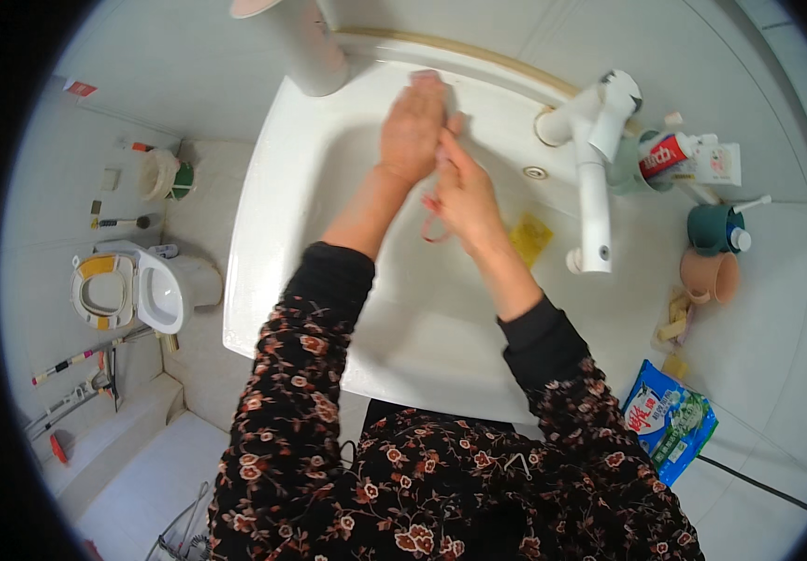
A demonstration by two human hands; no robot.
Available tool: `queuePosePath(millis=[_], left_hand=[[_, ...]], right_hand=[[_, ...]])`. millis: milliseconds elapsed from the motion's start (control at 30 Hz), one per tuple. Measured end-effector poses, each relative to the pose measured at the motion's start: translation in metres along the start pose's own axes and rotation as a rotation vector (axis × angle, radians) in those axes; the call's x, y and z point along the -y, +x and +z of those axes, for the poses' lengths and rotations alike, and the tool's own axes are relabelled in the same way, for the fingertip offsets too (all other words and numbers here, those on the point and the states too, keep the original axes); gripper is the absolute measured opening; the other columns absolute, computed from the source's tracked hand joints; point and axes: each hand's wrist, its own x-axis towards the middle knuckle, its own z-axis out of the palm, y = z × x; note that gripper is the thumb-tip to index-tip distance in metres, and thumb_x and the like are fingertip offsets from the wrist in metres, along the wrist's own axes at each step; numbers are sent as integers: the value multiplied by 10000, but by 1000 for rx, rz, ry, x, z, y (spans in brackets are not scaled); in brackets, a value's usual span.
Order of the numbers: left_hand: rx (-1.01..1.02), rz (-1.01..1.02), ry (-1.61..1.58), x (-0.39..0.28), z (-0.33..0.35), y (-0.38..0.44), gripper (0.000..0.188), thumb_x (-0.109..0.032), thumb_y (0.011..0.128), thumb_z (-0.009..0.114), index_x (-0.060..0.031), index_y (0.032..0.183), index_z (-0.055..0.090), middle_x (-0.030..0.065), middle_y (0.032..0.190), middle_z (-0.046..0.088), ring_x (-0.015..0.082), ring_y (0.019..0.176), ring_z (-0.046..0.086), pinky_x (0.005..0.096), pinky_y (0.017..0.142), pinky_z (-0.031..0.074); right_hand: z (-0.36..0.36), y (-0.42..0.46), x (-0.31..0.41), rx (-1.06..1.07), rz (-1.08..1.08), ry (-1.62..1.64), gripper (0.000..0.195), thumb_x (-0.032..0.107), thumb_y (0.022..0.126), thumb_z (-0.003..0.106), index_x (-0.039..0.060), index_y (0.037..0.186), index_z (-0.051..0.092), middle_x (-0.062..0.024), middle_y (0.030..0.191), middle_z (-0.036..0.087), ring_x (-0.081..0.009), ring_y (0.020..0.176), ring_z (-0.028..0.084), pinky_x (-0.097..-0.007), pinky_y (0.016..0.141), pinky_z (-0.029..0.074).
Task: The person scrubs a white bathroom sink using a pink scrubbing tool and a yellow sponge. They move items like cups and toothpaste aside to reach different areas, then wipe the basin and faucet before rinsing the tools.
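Note:
Over a white ceramic washbasin [403, 336], my two hands meet near the back rim. My left hand [412, 133] lies with its fingers together and pointing away from me; a small pink thing [426, 76] shows past its fingertips. Against its inner side, my right hand [470, 196] is curled around something pink, mostly hidden by the fingers. A pinkish-red loop [435, 240] hangs below that hand. Whether the loop and the pink thing are one object, I cannot tell. On the basin floor, right of my right wrist, rests a yellow sponge or cloth [531, 240].
A white faucet [594, 210] reaches over the basin's right side. Beyond it stand a cup [631, 168] with tubes, a teal mug [708, 228] and a pink mug [708, 275]. A grey-pink cylinder [312, 63] occupies the back-left corner. A blue detergent bag [669, 421] lies right.

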Motion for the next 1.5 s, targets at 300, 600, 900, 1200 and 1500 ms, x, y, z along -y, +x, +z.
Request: queuePosePath(millis=[300, 600, 900, 1200, 1500], left_hand=[[53, 121, -189, -86, 22, 12, 483, -225, 811, 613, 73, 1176, 509, 252, 1259, 523, 387, 1182, 501, 445, 1024, 389], [89, 151, -164, -78, 29, 6, 522, -247, 822, 621, 90, 1193, 474, 274, 1261, 504, 409, 1187, 485, 457, 1031, 373], [251, 49, -263, -79, -37, -45, 537, -107, 718, 700, 12, 1205, 506, 212, 1277, 517, 370, 1229, 460, 436, 1052, 363], [123, -756, -1212, -117, -153, 11, 304, -181, 947, 470, 5, 1175, 548, 121, 1109, 625, 217, 1053, 595, 336, 918, 474], [315, -863, -1611, -177, -105, 78, 365, -223, 969, 358, 75, 1065, 547, 136, 960, 617, 179, 845, 606, 328, 839, 502]], right_hand=[[-42, -42, -7, -305, 141, 178, 416, 166, 999, 421, 139, 1413, 402, -2, 716, 554, -59, 519, 421, -208, 434, 343], [-58, -45, -13, -201, 192, 216, 452, 252, 997, 436, 144, 1431, 374, 10, 613, 480, -48, 477, 373, -217, 444, 356], [-37, -102, -26, -72, 212, 93, 488, 86, 973, 391, 145, 1454, 336, 17, 702, 459, -62, 545, 398, -231, 484, 414], [-106, -214, 83, -46, -98, -195, 527, 36, 880, 573, 130, 1385, 457, -72, 1158, 611, -48, 585, 527, -206, 523, 483], [-158, -139, 99, -295, -249, -483, 382, 148, 939, 491, 134, 1320, 520, -33, 716, 637, -99, 575, 588, -262, 555, 454]])
